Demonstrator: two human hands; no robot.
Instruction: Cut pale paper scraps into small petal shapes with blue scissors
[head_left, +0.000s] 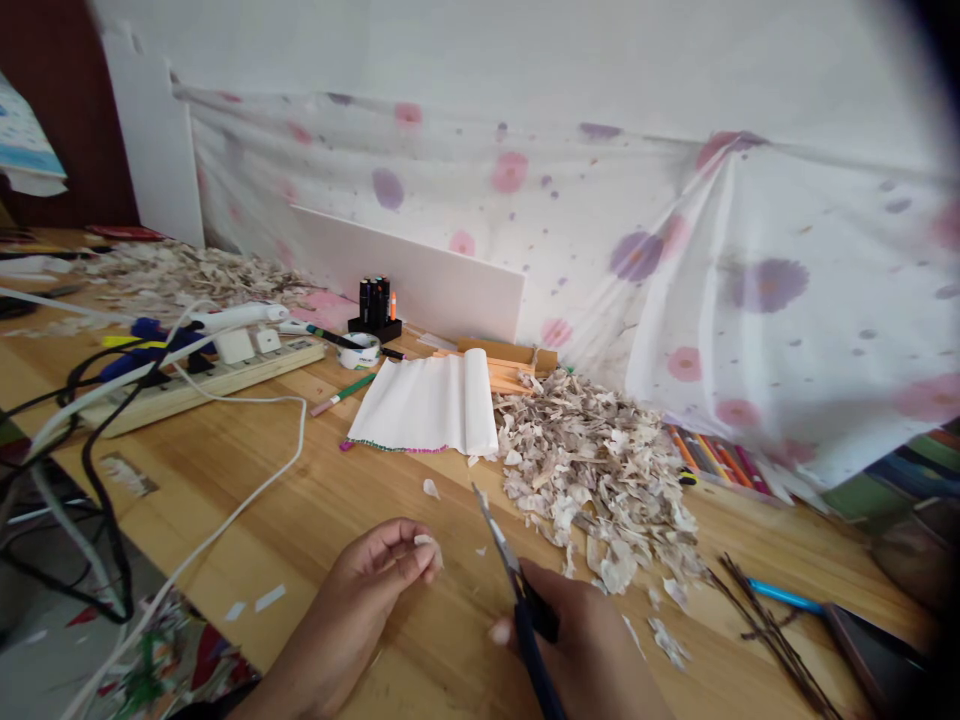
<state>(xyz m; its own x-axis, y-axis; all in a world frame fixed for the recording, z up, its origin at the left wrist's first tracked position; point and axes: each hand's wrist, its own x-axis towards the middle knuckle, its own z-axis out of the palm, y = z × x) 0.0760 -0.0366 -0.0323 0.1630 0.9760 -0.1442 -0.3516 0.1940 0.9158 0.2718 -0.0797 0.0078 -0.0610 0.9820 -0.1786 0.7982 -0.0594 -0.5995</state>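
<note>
My left hand is closed above the table's front part, with a small pale flake pinched between thumb and fingers. In my right hand is a pair of scissors with dark handles, its blades pointing up and away from me. The scissors are apart from the flake. Behind my right hand spreads a heap of dry, greyish-white papery flakes. One loose flake lies on the wood between my hands and a partly unrolled white sheet.
At left, a power strip with plugs trails white and black cables. Markers in a black stand and a roll of tape sit farther back. Thin twigs and a phone-like dark slab lie at right. Another flake heap is back left.
</note>
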